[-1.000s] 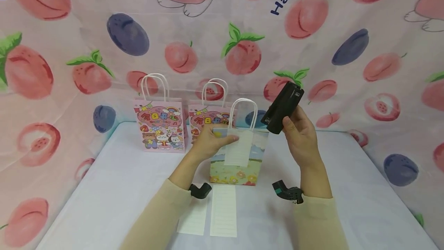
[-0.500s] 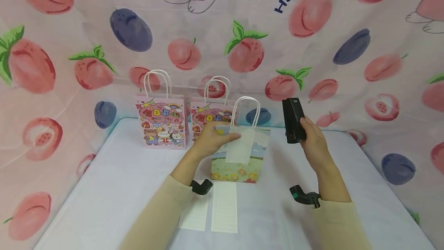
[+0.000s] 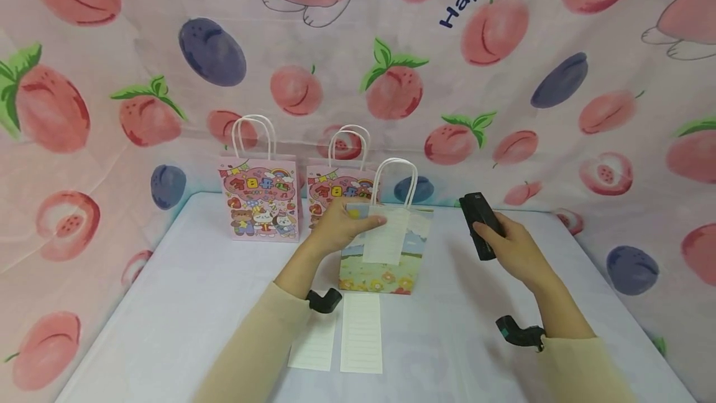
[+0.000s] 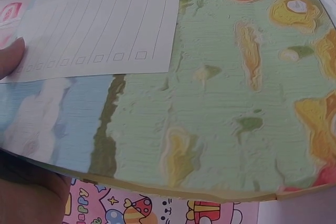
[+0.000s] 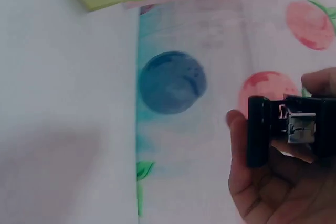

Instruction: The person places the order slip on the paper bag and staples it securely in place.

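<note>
My left hand (image 3: 338,226) grips the upper left edge of a paper gift bag (image 3: 380,275) with a painted meadow and white twisted handles. Its thumb presses a small lined paper slip (image 3: 386,238) against the bag's front. In the left wrist view the slip (image 4: 115,30) shows ruled lines and small checkboxes, with the thumb (image 4: 11,59) on its end. To the right of the bag, my right hand (image 3: 517,247) holds a black stapler (image 3: 481,226) in the air. The right wrist view shows the stapler (image 5: 291,127) end-on, metal visible inside, fingers curled around it.
Two pink cartoon gift bags stand behind, one at the left (image 3: 261,204) and one partly hidden by my left hand (image 3: 338,182). Two more lined slips (image 3: 360,334) lie on the white table (image 3: 447,341) in front. A fruit-print cloth (image 3: 347,67) hangs behind the table.
My right hand has moved right and lower with the stapler, away from the bag's top edge, and the stapler has turned. The left hand, bag and slip stay in place.
</note>
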The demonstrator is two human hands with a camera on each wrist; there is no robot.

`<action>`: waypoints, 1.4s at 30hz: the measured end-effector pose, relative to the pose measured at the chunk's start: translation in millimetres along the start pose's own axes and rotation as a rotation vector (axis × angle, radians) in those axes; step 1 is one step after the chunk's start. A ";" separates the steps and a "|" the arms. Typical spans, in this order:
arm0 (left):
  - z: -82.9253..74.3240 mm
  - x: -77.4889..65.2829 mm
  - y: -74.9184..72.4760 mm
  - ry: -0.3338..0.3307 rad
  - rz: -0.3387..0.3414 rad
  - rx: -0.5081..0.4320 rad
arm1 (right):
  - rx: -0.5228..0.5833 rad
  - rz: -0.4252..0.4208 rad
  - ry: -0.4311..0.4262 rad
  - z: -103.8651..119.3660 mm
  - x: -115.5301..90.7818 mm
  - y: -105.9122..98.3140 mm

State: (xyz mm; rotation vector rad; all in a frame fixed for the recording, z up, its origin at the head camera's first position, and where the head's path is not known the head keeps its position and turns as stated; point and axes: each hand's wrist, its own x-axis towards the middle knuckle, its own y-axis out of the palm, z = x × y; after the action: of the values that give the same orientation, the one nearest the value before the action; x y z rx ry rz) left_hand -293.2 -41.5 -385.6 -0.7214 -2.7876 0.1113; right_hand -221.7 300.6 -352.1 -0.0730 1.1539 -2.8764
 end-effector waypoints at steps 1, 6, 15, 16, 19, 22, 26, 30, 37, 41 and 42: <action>0.1 0.0 -0.2 -0.004 0.000 0.003 | -0.027 0.003 0.007 -2.8 -0.4 -0.3; 0.9 0.5 -1.2 -0.011 0.003 0.006 | -0.158 0.000 0.043 -15.1 -3.3 -2.4; 0.6 1.5 -2.2 -0.021 0.004 -0.009 | -0.275 0.009 0.091 -35.3 -8.0 -5.5; 0.6 1.6 -2.2 -0.024 0.002 -0.011 | -0.281 0.012 0.100 -37.2 -8.7 -5.6; 0.7 1.5 -2.3 -0.031 -0.001 -0.019 | -0.303 0.020 0.130 -43.5 -10.5 -5.4; 0.3 1.5 -2.2 -0.028 -0.002 -0.019 | -0.327 0.028 0.160 -50.2 -12.5 -5.3; 0.0 1.5 -2.1 -0.014 -0.002 -0.009 | -0.345 0.041 0.186 -59.8 -15.4 -4.7; 1.0 1.6 -1.8 -0.007 0.000 0.002 | -0.360 0.044 0.206 -68.3 -18.4 -4.1; 1.9 0.7 -1.9 -0.011 0.003 -0.009 | -0.381 0.040 0.242 -79.7 -21.4 -1.4; 1.5 0.6 -2.5 -0.017 -0.012 -0.006 | -0.378 0.033 0.257 -84.6 -22.3 1.7; 0.9 0.4 -2.9 -0.016 -0.023 0.005 | -0.378 0.031 0.263 -85.7 -22.6 2.4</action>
State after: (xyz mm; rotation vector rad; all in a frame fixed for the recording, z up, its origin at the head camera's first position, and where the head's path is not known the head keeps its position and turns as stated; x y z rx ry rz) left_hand -295.2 -43.8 -386.0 -0.6897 -2.8091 0.1199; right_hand -204.1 359.3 -416.3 0.3170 1.7136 -2.6585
